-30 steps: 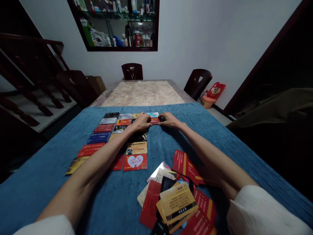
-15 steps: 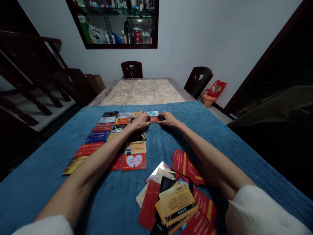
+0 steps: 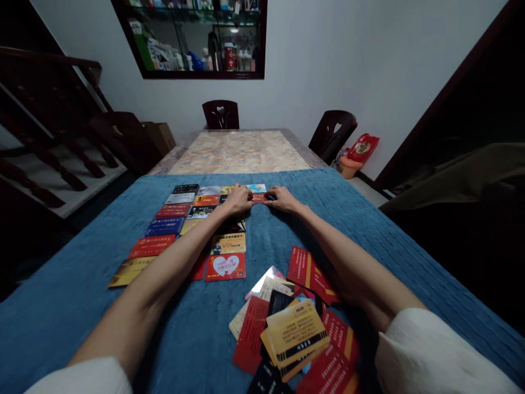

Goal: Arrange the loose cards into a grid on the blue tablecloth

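Note:
Both hands are at the far end of the laid-out cards, one at each side of a small red card lying on the blue cloth. My left hand grips the card's left edge with bent fingers, and its forearm covers part of the rows. On the right edge, my right hand pinches the same card. A white and light-blue card lies just beyond it. Columns of cards stretch to the left, among them a red card with a white heart and a gold VIP card.
A loose, overlapping pile of cards lies near me between my forearms. Beyond the cloth the table has a patterned cover. Dark chairs stand around it. A red bag is on the floor at right.
My hands stay on the red card with almost no movement. The view has shifted very slightly.

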Demonstrator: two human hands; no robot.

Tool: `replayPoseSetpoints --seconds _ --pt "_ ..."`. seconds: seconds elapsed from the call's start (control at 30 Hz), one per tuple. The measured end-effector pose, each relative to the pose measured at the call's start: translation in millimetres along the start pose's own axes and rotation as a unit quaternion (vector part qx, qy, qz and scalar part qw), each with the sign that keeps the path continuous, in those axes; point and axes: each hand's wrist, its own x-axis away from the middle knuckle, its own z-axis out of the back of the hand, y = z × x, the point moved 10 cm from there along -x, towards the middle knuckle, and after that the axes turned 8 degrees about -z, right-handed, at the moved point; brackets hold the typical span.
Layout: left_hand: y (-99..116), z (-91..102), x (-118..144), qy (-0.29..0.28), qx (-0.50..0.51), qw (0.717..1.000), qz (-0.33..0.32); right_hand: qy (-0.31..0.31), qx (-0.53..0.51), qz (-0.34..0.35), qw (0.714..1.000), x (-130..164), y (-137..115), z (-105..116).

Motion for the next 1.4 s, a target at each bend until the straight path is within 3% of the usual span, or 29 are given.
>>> replayPoseSetpoints --seconds 0.3,0.63,0.9,1.07,1.4 --pt "16 14.0 18 0.056 -0.002 0.998 -0.009 0.014 0.010 -0.017 1.000 20 -6 11" --pt "62 31.9 75 0.088 0.058 0.992 -0.070 0.036 -0.015 0.027 0.999 70 -23 35" --pt "128 38.7 147 0.076 0.109 0.978 -0.158 0.040 -0.054 0.052 0.996 128 -39 42" --pt "166 35.9 176 0.048 0.151 0.966 -0.206 0.035 -0.074 0.054 0.995 154 -43 46" --pt "192 21.2 204 -0.009 0.172 0.953 -0.247 0.028 -0.110 0.096 0.989 213 -78 61"
